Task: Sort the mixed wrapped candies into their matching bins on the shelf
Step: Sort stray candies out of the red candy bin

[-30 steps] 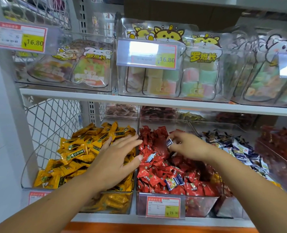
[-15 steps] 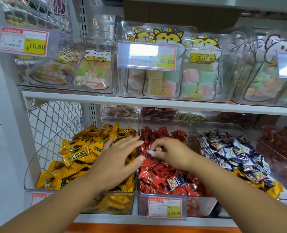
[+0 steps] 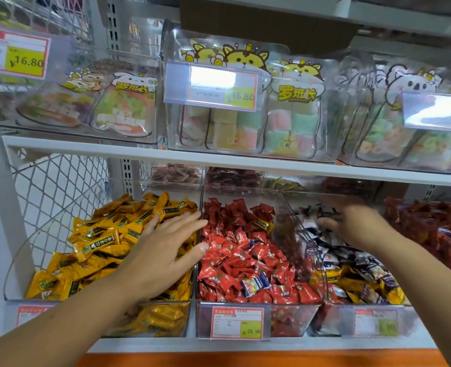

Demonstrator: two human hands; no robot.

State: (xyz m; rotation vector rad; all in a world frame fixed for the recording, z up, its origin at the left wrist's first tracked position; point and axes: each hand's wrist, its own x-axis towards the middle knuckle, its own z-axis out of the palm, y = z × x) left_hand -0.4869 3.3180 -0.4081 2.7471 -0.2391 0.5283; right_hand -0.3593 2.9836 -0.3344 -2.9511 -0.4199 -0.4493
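Note:
Three clear bins stand side by side on the lower shelf. The left bin holds yellow candies (image 3: 100,239), and my left hand (image 3: 163,250) lies flat on them with spread fingers reaching the divider. The middle bin holds red candies (image 3: 229,263) with stray blue-and-white candies (image 3: 254,283) and a dark yellow one (image 3: 262,224) mixed in. My right hand (image 3: 356,223), blurred, hovers with spread fingers over the right bin of blue-and-white candies (image 3: 332,250). I see nothing in it. Some yellow candies (image 3: 351,284) lie in that right bin.
A bin of red packets (image 3: 436,229) sits at the far right. Small bins (image 3: 176,174) line the back of the shelf. The upper shelf (image 3: 139,152) hangs low overhead with clear boxes of gummy bags (image 3: 245,120) and price tags. Wire mesh (image 3: 57,186) closes the left side.
My right hand left the red bin, where it pinched a blue-and-white candy, and swung right over the blue-and-white bin, now spread. My left hand stayed on the yellow candies.

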